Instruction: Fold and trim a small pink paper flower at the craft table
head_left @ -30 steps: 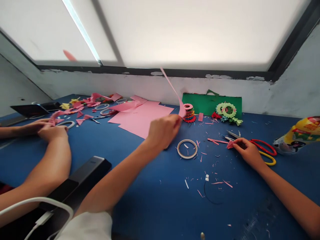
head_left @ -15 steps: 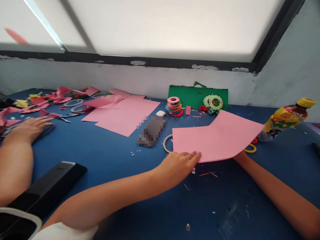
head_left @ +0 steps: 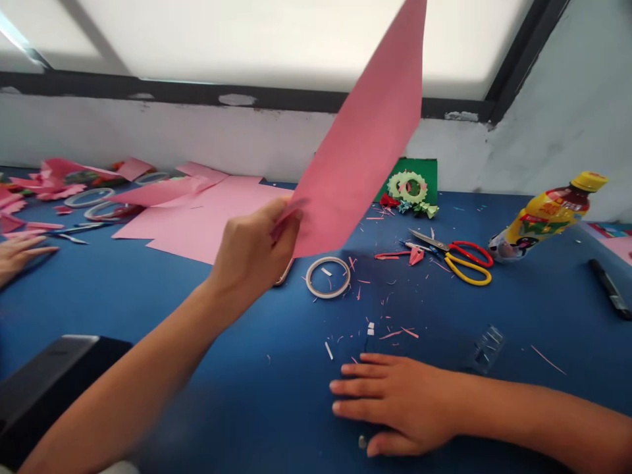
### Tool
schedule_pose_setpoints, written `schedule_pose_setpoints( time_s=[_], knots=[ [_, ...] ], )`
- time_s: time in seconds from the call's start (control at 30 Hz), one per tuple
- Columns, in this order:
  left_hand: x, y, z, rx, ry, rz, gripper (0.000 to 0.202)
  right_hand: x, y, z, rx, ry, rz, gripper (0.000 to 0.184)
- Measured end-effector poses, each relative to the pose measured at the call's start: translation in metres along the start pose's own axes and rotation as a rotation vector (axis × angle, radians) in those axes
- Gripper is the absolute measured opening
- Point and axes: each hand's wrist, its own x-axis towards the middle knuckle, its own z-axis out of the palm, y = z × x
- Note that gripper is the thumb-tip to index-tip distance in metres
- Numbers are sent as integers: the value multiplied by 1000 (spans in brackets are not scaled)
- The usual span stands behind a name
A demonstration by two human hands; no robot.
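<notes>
My left hand (head_left: 257,253) is raised above the blue table (head_left: 207,316) and pinches the lower corner of a pink paper sheet (head_left: 363,138), which stands up tilted toward the window. My right hand (head_left: 395,401) lies flat on the table near me, fingers stretched out and pointing left, holding nothing. A tape ring (head_left: 328,277) lies just below the lifted sheet. Red and yellow scissors (head_left: 459,260) lie to the right of it. Small pink paper scraps (head_left: 390,332) are scattered between my hands.
More pink sheets (head_left: 197,220) lie at the back left. A green card with paper wreaths (head_left: 412,187) leans on the wall. A bottle (head_left: 543,217) lies at the right, a black marker (head_left: 609,288) beyond it. Another person's hand (head_left: 20,253) rests at the far left. A dark device (head_left: 44,385) sits near left.
My left hand has lifted the pink sheet from lying over the table up into the air. My right hand came out from under the sheet and now rests flat near me.
</notes>
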Motion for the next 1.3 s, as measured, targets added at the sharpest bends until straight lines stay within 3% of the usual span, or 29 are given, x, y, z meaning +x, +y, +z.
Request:
schedule_pose_setpoints(
  time_s=[0.03, 0.1, 0.23, 0.3, 0.33, 0.37, 0.47, 0.5, 0.57, 0.7, 0.77, 0.83, 0.9, 0.97, 1.0, 1.03, 1.13, 1.2, 1.23, 1.3],
  knots=[
    [1, 0, -1, 9, 12, -4, 18, 3, 1, 3, 5, -17, -33, 53],
    [2, 0, -2, 24, 16, -13, 19, 5, 21, 0, -32, 17, 34, 52],
    [7, -1, -12, 43, 50, -50, 25, -5, 78, -29, -209, 148, 429, 60],
    [9, -2, -18, 61, 100, -76, 26, -6, 77, -36, -284, 255, 578, 55],
    [9, -3, -22, 72, 123, -88, 26, -3, 67, -34, -311, 292, 576, 54],
    [9, -3, -24, 82, 145, -96, 27, 2, 52, -28, -315, 288, 480, 55],
    [9, -6, -28, 94, 191, -100, 30, 18, 12, -2, -212, 119, 4, 52],
    [9, -6, -28, 96, 198, -99, 31, 21, 9, 3, -188, 80, -70, 52],
    [10, -7, -27, 98, 192, -102, 33, 20, 26, 1, -173, 65, -2, 53],
    [10, -6, -28, 109, 176, -104, 32, -1, 90, -33, -243, 153, 410, 55],
    [9, -4, -28, 105, 183, -102, 32, -7, 92, -42, -294, 252, 547, 51],
    [8, -3, -27, 101, 190, -95, 32, -3, 68, -34, -322, 305, 481, 49],
    [6, -2, -25, 110, 187, -77, 30, 7, 37, -18, -264, 197, 171, 52],
    [6, -2, -22, 134, 173, -50, 26, 13, 23, -6, -186, 69, -71, 51],
    [6, -2, -20, 146, 164, -40, 24, 13, 27, -5, -166, 42, -70, 53],
    [6, -2, -20, 155, 154, -34, 23, 11, 37, -8, -168, 59, 19, 54],
    [7, -2, -20, 148, 145, -35, 22, -1, 77, -26, -252, 171, 437, 56],
    [7, -1, -21, 132, 149, -43, 23, -4, 82, -30, -301, 259, 601, 54],
    [7, 0, -21, 129, 152, -43, 23, -1, 75, -28, -317, 288, 589, 54],
    [6, 0, -20, 135, 150, -37, 23, 10, 54, -16, -288, 245, 310, 55]
  ],
)
